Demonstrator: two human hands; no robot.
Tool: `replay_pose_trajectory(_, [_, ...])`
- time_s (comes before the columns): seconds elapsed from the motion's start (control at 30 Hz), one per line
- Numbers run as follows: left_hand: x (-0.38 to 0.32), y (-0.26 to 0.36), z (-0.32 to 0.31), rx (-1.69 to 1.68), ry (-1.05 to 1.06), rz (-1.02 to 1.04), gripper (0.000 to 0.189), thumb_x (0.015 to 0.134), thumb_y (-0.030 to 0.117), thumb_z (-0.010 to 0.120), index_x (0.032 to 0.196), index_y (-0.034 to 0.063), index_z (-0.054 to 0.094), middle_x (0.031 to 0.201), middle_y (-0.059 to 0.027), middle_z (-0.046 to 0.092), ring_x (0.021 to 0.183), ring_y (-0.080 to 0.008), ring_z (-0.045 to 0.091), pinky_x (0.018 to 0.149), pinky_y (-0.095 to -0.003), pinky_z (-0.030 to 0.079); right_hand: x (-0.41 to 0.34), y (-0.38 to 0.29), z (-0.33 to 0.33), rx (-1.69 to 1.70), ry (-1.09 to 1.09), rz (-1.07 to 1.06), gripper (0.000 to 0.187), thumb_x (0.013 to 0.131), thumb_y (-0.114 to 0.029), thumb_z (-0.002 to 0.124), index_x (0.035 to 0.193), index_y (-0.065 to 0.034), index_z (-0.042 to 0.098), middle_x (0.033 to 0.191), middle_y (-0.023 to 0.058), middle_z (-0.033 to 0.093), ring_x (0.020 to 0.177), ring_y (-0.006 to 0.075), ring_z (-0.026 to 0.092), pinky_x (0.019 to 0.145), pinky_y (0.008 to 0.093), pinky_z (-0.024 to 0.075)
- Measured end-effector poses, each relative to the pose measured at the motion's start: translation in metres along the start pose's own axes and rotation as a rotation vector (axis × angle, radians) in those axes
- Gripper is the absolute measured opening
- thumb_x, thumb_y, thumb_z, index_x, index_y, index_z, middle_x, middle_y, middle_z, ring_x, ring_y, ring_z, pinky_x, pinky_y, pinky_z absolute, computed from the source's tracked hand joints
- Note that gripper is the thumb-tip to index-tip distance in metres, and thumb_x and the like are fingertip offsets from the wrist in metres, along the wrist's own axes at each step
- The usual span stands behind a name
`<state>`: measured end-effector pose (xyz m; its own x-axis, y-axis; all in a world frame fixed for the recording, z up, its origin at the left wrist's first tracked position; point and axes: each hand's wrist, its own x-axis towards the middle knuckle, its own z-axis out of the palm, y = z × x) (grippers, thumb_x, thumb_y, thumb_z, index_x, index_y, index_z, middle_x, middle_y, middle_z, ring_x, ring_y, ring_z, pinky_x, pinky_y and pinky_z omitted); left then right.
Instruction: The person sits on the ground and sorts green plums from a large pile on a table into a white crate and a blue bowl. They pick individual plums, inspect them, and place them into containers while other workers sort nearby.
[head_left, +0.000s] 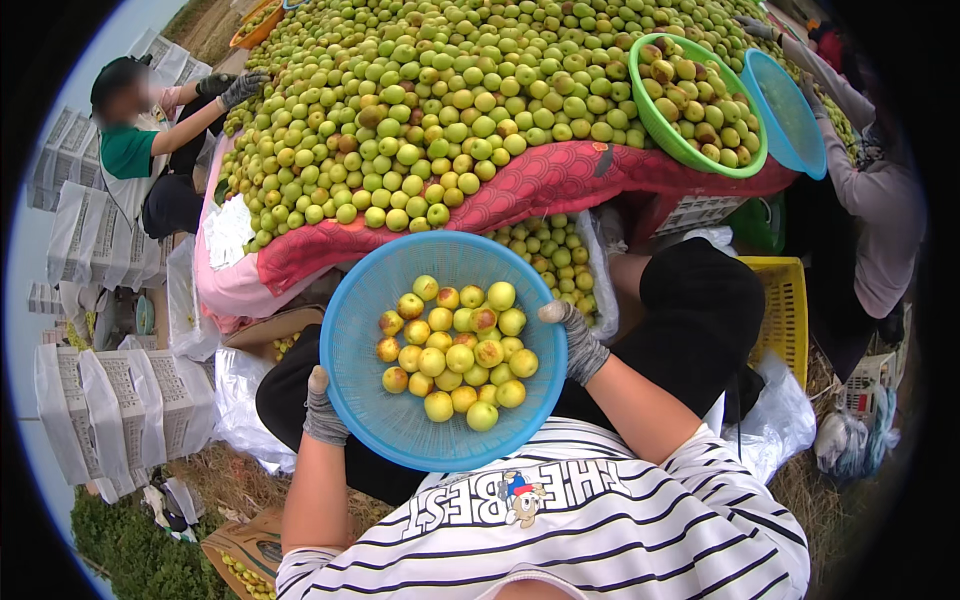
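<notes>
Between my two gloved hands is a round blue plastic mesh basket (360, 375), held over my lap. My left hand (324, 409) grips its left rim, with the thumb over the edge. On the opposite rim, my right hand (576, 341) takes hold in the same way. Yellow-green jujube-like fruits (460, 358), several with brown blotches, lie loosely over the basket's bottom. Beyond the basket rises a large heap of green fruits (420, 112), edged by a red patterned quilt (540, 180). The fingers under the rim are hidden.
A green basket (750, 161) full of browner fruits rests on the heap's right edge beside a blue basket (795, 120). Below the quilt is a lined crate of fruits (559, 262). A yellow crate (784, 315) stands right. People work at left (127, 135) and right (885, 217).
</notes>
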<state>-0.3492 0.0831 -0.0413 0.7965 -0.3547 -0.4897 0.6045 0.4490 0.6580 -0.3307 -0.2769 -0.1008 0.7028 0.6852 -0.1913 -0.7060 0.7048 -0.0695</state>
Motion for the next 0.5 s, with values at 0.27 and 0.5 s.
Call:
replay_pose_trajectory(0.27, [-0.010,0.030,0.047,0.197,0.092,-0.156,0.095,0.066,0.038,0.082,0.140,-0.0015,0.037,0.135,-0.0188,0.050,0.118,-0.0344,0.054,0.103,-0.0487,0.045,0.016,0.014,-0.053,-0.122,0.496,-0.069,0.072,0.091,-0.057,0.050,0.143,-0.0085,0.039,0.140,0.0191,0.044,0.125,0.0327,0.047,0.106,0.0498,0.0380])
replay_pose_trajectory(0.5, [0.010,0.009,0.091,0.434,0.249,-0.144,0.097,0.069,0.032,0.080,0.145,0.0172,0.022,0.135,-0.0143,0.044,0.118,-0.0335,0.054,0.085,-0.0511,0.057,0.014,0.014,-0.078,-0.265,0.856,-0.089,0.058,0.099,-0.051,0.038,0.142,-0.0128,0.042,0.144,0.0156,0.041,0.131,0.0334,0.039,0.106,0.0507,0.0342])
